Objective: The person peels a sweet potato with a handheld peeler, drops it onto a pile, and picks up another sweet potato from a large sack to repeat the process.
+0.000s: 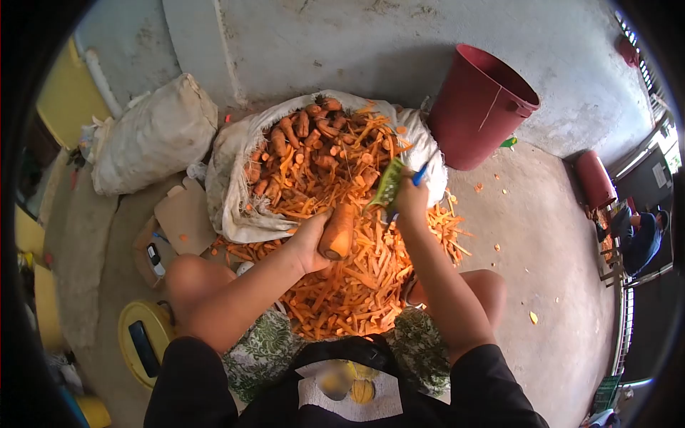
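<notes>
Left hand (311, 241) curls around a thick carrot (337, 232), held above a pile of orange peelings (357, 285). Right hand (412, 200), fingers closed, grips a green tool (387, 183) with a blue part (421, 173), just right of the carrot. Beyond lies an open white sack (232, 189) of carrots; a red bin (474, 110) stands far right of it.

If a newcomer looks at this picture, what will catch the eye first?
Most likely the bright orange heap of peelings between the person's legs, spreading up to an open white sack full of carrots. Just above the heap, the left hand holds a thick carrot and the right hand a green tool. Behind, by the wall, stands a tall dark-red bin.
</notes>
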Available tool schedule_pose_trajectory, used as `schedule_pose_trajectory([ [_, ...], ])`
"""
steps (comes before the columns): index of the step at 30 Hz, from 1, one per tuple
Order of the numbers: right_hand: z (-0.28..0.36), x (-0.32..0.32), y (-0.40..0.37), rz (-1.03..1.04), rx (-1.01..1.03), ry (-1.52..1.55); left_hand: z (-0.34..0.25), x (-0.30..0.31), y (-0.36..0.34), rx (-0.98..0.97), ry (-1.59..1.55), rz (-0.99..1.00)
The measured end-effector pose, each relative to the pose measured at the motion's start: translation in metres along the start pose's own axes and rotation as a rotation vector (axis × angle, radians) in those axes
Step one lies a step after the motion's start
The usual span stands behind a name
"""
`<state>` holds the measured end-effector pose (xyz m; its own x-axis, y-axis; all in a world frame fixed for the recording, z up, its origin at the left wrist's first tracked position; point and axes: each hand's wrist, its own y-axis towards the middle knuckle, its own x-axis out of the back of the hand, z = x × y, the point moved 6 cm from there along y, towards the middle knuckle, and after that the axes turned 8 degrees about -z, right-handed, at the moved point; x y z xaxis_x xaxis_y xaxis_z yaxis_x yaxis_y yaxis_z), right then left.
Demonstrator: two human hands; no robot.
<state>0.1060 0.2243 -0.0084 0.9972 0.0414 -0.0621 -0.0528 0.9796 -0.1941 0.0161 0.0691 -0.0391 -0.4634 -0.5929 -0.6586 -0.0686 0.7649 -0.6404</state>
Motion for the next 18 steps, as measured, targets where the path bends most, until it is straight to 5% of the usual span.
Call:
schedule_pose_trajectory([
  [3,0.000,-0.016,-0.027,0.163,0.031,0.044,0.010,-0.002,0.006,0.013,-0.035,0.027],
  [15,-0.009,-0.005,-0.029,0.062,0.378,-0.402,0.025,-0.005,0.013,-0.027,0.173,0.087],
  [18,-0.004,0.035,0.028,-0.324,0.361,-0.465,0.048,-0.031,-0.028,0.138,0.480,0.182],
])
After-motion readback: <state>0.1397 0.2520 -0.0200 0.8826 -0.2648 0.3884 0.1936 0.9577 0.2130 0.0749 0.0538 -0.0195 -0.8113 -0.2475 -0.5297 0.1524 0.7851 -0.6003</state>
